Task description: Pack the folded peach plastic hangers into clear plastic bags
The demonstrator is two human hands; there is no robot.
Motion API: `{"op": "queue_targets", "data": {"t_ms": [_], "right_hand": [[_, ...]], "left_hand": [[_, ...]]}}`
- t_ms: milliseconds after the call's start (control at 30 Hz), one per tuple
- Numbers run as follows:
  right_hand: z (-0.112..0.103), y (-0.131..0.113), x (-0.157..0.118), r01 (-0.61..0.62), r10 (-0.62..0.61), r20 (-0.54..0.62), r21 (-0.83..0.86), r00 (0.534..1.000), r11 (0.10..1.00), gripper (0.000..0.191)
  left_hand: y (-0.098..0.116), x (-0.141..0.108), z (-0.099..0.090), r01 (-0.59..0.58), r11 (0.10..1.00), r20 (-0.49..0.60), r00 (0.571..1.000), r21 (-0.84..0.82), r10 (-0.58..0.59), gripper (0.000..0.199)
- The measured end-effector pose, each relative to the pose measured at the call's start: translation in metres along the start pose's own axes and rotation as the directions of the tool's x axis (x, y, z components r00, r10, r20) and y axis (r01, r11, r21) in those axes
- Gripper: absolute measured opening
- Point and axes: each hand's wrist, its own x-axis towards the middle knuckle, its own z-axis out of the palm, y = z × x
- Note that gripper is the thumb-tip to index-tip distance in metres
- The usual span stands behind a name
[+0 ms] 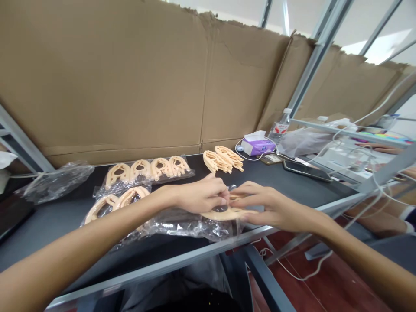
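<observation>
My left hand (204,193) is closed, with its fingers pinched at the upper edge of a beige plastic piece (224,215). My right hand (264,204) holds the right end of the same piece between thumb and fingers. Under and beside the piece lies a clear plastic bag (182,227), partly hidden by my left forearm. Bagged beige pieces (102,208) show left of that forearm. Farther back, a row of beige pieces (141,169) lies in clear film, and loose beige pieces (224,159) are stacked behind my hands.
A crumpled clear bag (58,182) lies at the left. Toward the back right are a purple tissue pack (258,145), a water bottle (280,125), a phone (307,170) and white cables. Cardboard (130,78) walls the back. Another person's hand (381,148) shows far right.
</observation>
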Motion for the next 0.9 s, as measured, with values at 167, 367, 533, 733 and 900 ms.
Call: {"op": "queue_targets", "data": {"t_ms": [167,367,533,733,900], "right_hand": [[0.032,0.001,0.019,-0.007,0.034,-0.192,0.142,0.981,0.99,0.021],[0.064,0.005,0.012,-0.027,0.052,-0.278,0.091,0.959,0.995,0.031],[0.07,0.008,0.003,-0.084,0.101,-0.258,0.077,0.961,0.994,0.033],[0.063,0.011,-0.006,-0.313,0.307,-0.19,0.001,0.932,0.95,0.055],[0.058,0.016,-0.004,-0.401,0.402,-0.118,0.026,0.908,0.916,0.058]], "left_hand": [[0.01,0.007,0.006,-0.041,0.998,-0.036,0.998,0.049,0.042,0.014],[-0.01,-0.032,0.009,0.19,0.982,-0.16,0.97,0.021,-0.184,0.037],[-0.007,-0.094,0.016,0.483,0.861,-0.06,0.875,0.159,-0.48,0.103],[0.004,-0.12,0.022,0.498,0.852,0.056,0.857,0.16,-0.512,0.127],[0.004,-0.118,0.024,0.499,0.853,0.094,0.852,0.155,-0.515,0.13]]}}
